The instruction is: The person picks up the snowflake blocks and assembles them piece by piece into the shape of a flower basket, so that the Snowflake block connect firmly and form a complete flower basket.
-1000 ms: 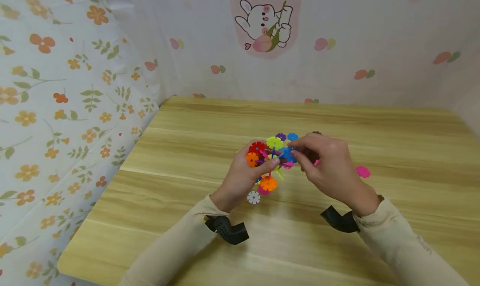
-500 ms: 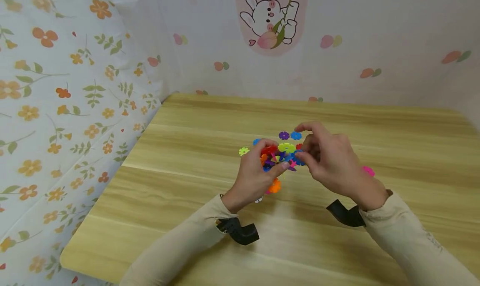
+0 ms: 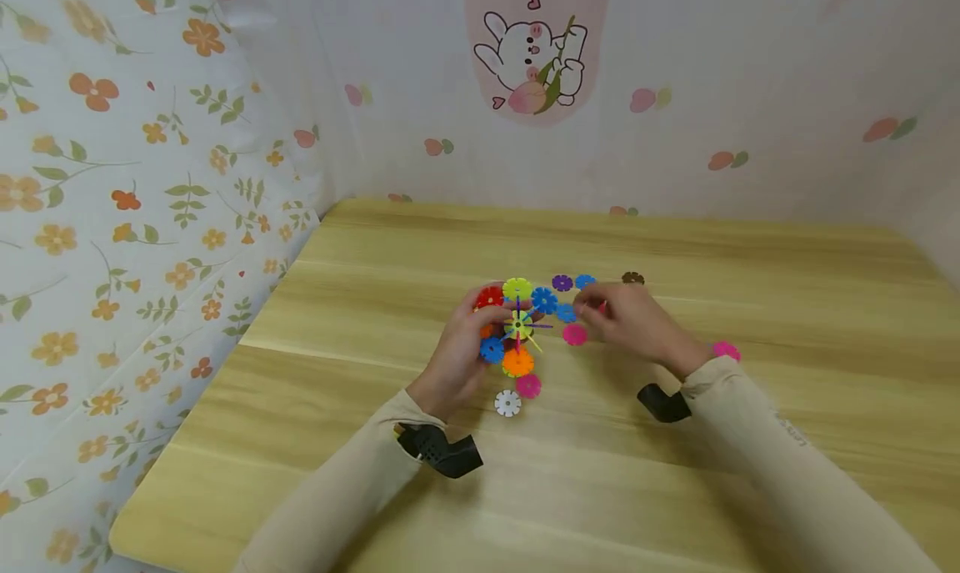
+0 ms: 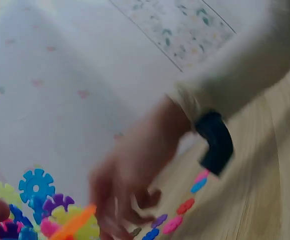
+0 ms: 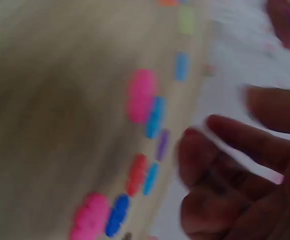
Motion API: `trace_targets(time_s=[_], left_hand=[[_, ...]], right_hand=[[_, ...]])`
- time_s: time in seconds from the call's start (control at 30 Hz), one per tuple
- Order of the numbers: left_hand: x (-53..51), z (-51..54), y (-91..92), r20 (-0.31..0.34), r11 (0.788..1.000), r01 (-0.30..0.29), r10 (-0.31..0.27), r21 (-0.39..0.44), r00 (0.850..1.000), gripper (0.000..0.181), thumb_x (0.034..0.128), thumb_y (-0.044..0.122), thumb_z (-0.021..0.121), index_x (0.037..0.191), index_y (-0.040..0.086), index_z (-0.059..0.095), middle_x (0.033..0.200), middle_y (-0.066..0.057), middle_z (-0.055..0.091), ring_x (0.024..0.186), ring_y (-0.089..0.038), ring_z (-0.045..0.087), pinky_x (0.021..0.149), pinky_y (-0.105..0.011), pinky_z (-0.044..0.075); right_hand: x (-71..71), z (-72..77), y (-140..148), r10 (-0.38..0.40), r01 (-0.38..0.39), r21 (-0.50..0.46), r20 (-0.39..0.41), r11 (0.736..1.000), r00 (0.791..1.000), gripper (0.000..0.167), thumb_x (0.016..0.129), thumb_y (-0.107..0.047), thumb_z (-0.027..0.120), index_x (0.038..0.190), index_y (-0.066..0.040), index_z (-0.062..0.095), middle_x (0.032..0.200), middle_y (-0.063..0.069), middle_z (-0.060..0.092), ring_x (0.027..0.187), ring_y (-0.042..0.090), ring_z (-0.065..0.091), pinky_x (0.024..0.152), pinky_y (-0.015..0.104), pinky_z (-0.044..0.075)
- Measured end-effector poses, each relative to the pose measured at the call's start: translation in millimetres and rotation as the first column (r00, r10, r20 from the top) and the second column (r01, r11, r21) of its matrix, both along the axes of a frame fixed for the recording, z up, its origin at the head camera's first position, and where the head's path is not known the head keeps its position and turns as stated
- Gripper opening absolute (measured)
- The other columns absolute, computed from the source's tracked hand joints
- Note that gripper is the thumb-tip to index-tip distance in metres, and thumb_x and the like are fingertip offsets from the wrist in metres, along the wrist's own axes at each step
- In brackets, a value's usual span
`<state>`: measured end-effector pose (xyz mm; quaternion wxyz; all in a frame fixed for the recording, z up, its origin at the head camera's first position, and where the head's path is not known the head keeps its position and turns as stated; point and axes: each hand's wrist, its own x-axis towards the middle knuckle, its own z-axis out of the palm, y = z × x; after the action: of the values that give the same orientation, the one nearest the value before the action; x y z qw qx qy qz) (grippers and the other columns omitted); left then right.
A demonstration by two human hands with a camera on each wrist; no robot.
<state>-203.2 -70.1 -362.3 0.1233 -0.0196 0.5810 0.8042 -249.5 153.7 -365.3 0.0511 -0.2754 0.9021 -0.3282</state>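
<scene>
My left hand (image 3: 452,358) grips a cluster of joined snowflake discs (image 3: 518,325), in yellow, red, blue, orange and purple, raised over the table. Its fingers are partly hidden behind the discs. In the left wrist view a blue disc (image 4: 35,185) stands up at the top of the cluster. To the right, apart from the cluster, my right hand (image 3: 637,323) is over the table with its fingers loosely bent. The right wrist view, though blurred, shows nothing between those fingers. Near its fingertips lie a pink disc (image 3: 574,334) and a light blue disc (image 3: 566,313).
Loose discs lie on the wooden table (image 3: 315,348): a purple disc (image 3: 562,283) and a brown disc (image 3: 633,278) farther back, a white disc (image 3: 507,403) in front, and a pink disc (image 3: 726,352) by the right wrist. A patterned cloth (image 3: 390,123) hangs behind the table.
My right hand has let go of the blue disc on the cluster and moved away from it, with its wrist lower. My left hand has shifted left with the cluster, now turned more face-on.
</scene>
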Motion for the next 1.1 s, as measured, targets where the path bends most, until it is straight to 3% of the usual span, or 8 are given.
trace_targets(time_s=[0.1, 0.23, 0.4, 0.5, 0.6, 0.77, 0.93, 1.1], left_hand=[[-1.1, -1.0, -1.7, 0.075, 0.988, 0.003, -0.015, 0.157, 0.997, 0.032, 0.1017, 0.008, 0.044, 0.134, 0.004, 0.041, 0.129, -0.01, 0.052, 0.108, -0.015, 0.055, 0.087, -0.018, 0.054], [-2.4, -0.6, -1.6, 0.103, 0.98, 0.039, -0.06, 0.196, 0.993, 0.028, 0.1019, 0.011, 0.044, 0.127, 0.0, 0.045, 0.119, -0.003, 0.049, 0.107, -0.015, 0.051, 0.089, -0.016, 0.052], [-3.5, 1.0, 2.8, 0.099, 0.976, 0.071, -0.093, 0.204, 0.991, 0.029, 0.103, 0.011, 0.043, 0.129, 0.0, 0.045, 0.116, -0.001, 0.05, 0.106, -0.014, 0.053, 0.088, -0.016, 0.053], [-2.3, 0.2, 7.3, 0.105, 0.969, 0.092, -0.119, 0.227, 0.987, 0.019, 0.1036, 0.012, 0.043, 0.121, 0.006, 0.047, 0.112, 0.001, 0.052, 0.104, -0.012, 0.056, 0.089, -0.016, 0.053], [-1.6, -1.9, 11.2, 0.084, 0.956, 0.155, -0.181, 0.25, 0.98, 0.018, 0.1033, 0.018, 0.04, 0.12, 0.01, 0.043, 0.114, 0.001, 0.05, 0.107, -0.013, 0.055, 0.096, -0.02, 0.049], [0.0, -5.4, 15.7, 0.039, 0.95, 0.175, -0.191, 0.258, 0.981, 0.03, 0.1014, 0.014, 0.042, 0.131, 0.01, 0.035, 0.128, -0.01, 0.055, 0.118, -0.022, 0.061, 0.112, -0.032, 0.046], [3.1, -3.1, 20.4, -0.004, 0.993, 0.068, -0.068, 0.096, 0.998, 0.036, 0.0993, 0.006, 0.054, 0.129, 0.017, 0.038, 0.118, -0.005, 0.06, 0.104, -0.017, 0.062, 0.093, -0.028, 0.056], [9.6, 0.6, 24.0, -0.121, 0.994, 0.016, -0.03, -0.109, 0.992, 0.04, 0.0987, 0.007, 0.061, 0.132, 0.018, 0.04, 0.117, -0.011, 0.061, 0.096, -0.021, 0.066, 0.088, -0.028, 0.058]], right_hand=[[-5.3, -19.8, -10.6, 0.069, 0.0, 0.332, -0.196, 0.943, 0.978, 0.009, 0.092, -0.006, 0.069, 0.094, 0.001, 0.073, 0.086, 0.013, 0.067, 0.073, 0.02, 0.061, 0.067, 0.032, 0.058], [-10.2, -28.6, -24.8, 0.061, 0.032, 0.434, -0.197, 0.901, 0.978, 0.007, 0.085, -0.003, 0.075, 0.087, 0.0, 0.07, 0.083, 0.011, 0.062, 0.074, 0.021, 0.059, 0.068, 0.033, 0.058], [-21.8, -22.7, -23.1, 0.052, -0.024, 0.337, -0.076, 0.941, 0.996, 0.012, 0.082, 0.005, 0.073, 0.083, -0.006, 0.068, 0.074, 0.005, 0.061, 0.068, 0.017, 0.052, 0.061, 0.026, 0.048], [-18.6, -16.6, -12.3, 0.073, -0.07, 0.187, -0.009, 0.98, 0.997, 0.015, 0.087, 0.006, 0.068, 0.077, -0.005, 0.068, 0.069, 0.005, 0.065, 0.061, 0.014, 0.057, 0.057, 0.022, 0.048], [-6.9, -6.0, 1.3, 0.036, -0.036, -0.007, 0.001, 0.999, 0.999, 0.012, 0.094, 0.003, 0.064, 0.089, -0.001, 0.074, 0.08, 0.012, 0.074, 0.061, 0.012, 0.066, 0.059, 0.022, 0.055], [17.5, 13.0, 12.0, -0.115, 0.105, -0.259, -0.024, 0.96, 0.993, 0.017, 0.098, -0.004, 0.061, 0.104, 0.0, 0.076, 0.1, 0.015, 0.073, 0.072, 0.006, 0.071, 0.068, 0.019, 0.058], [38.0, 24.8, 6.1, -0.15, 0.101, -0.399, -0.092, 0.911, 0.984, 0.01, 0.094, -0.004, 0.068, 0.097, -0.003, 0.077, 0.088, 0.01, 0.067, 0.065, 0.007, 0.07, 0.059, 0.022, 0.058], [51.4, 26.9, -1.2, -0.244, 0.121, -0.352, -0.33, 0.928, 0.912, 0.01, 0.085, 0.002, 0.076, 0.093, -0.004, 0.076, 0.073, 0.002, 0.068, 0.056, 0.005, 0.062, 0.055, 0.015, 0.05]])
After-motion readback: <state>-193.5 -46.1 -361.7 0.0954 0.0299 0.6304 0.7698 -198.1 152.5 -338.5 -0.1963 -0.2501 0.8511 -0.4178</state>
